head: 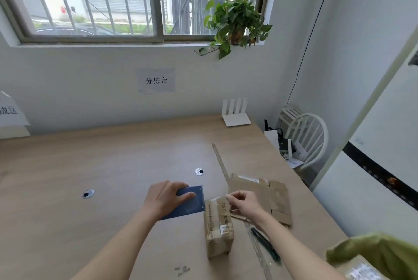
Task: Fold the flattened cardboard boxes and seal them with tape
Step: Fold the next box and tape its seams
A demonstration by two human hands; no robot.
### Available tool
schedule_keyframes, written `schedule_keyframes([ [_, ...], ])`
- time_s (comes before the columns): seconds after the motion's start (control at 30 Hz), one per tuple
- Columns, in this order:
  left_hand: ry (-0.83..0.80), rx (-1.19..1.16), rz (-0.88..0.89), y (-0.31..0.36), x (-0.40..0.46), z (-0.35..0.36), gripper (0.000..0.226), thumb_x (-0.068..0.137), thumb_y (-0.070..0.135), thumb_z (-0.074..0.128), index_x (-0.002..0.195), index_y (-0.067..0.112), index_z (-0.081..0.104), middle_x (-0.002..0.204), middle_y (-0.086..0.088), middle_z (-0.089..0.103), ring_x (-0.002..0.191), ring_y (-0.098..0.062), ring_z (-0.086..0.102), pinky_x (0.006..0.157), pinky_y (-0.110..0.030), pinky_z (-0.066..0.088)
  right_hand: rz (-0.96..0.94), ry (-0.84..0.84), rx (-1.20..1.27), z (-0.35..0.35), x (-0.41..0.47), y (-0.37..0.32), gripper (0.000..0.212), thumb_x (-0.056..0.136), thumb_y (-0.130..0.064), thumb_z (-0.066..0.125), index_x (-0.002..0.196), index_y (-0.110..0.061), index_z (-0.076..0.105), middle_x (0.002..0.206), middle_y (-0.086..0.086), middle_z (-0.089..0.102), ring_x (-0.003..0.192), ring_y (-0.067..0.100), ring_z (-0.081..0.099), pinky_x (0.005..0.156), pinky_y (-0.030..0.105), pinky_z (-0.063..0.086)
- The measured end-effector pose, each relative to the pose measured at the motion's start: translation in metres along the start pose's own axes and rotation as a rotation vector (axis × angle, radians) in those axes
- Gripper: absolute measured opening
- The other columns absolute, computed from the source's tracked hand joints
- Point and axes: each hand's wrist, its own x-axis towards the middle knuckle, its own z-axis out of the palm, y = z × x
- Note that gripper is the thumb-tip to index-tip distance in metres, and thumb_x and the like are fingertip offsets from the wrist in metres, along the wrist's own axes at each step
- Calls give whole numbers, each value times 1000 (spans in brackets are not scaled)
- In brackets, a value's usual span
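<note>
Gripping blue tape dispenser [188, 203]: left hand [166, 198]. One folded box [218, 227], one flattened box [264, 196].

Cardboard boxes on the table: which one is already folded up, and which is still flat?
The taped box just in front of the right hand is folded up and stands as a block. The cardboard behind that hand still lies flat on the table.

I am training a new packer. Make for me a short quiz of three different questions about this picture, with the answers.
1. True or false: the left hand rests on the blue tape dispenser.
2. Which lies beyond the right hand? A) router B) flattened cardboard C) plant
3. Fill in: the dark pen lies to the ____ of the folded box.

Key: 1 true; 2 B; 3 right
</note>
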Motion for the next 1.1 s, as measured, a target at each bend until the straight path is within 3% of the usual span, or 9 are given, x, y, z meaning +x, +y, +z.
schedule_keyframes([
  [0.17,-82,-11,-4,9,-11,44,48,87,70,41,97,30,67,88,11,69,78,-13,61,66,-30,47,61,21,-61,-4,-10,42,10,92,-18,74,96,-8,74,88,6,75,74,12,67,65,23,56],
  [0.33,-159,-63,-37,13,-23,89,49,84,70,40,84,27,63,77,9,64,70,-13,58,58,-30,42,124,4,-204,-1,-2,82,2,90,-16,75,90,-15,76,85,3,76,72,11,67,67,28,58],
  [0.5,-215,-54,-71,15,-27,124,52,83,75,37,96,35,67,84,12,67,73,-11,60,64,-32,49,143,4,-286,5,12,111,2,89,-22,76,87,-23,76,83,-3,76,80,14,71,70,28,61],
  [0.6,-205,-60,-68,15,-27,144,65,78,81,26,97,34,68,83,12,68,72,-10,59,65,-33,52,148,-6,-337,6,21,127,3,87,-30,77,85,-29,76,79,-7,75,79,10,71,79,34,62],
  [0.73,-195,-61,-97,16,-30,161,70,75,82,22,104,38,68,87,12,69,77,-12,61,65,-31,50,166,10,-358,8,29,140,6,88,-29,77,82,-30,76,74,-8,74,75,8,70,78,33,61],
  [0.93,-227,-66,-130,14,-31,169,55,83,77,33,108,42,67,89,12,70,79,-11,61,68,-30,50,170,46,-368,12,37,148,10,85,-32,79,76,-33,76,69,-11,74,74,6,70,78,36,61],
  [1.1,-206,-81,-139,16,-35,175,54,85,77,35,118,45,64,98,13,71,87,-12,64,69,-30,48,179,194,-438,22,40,148,9,82,-34,81,74,-34,76,77,-13,75,81,6,70,82,31,58],
])
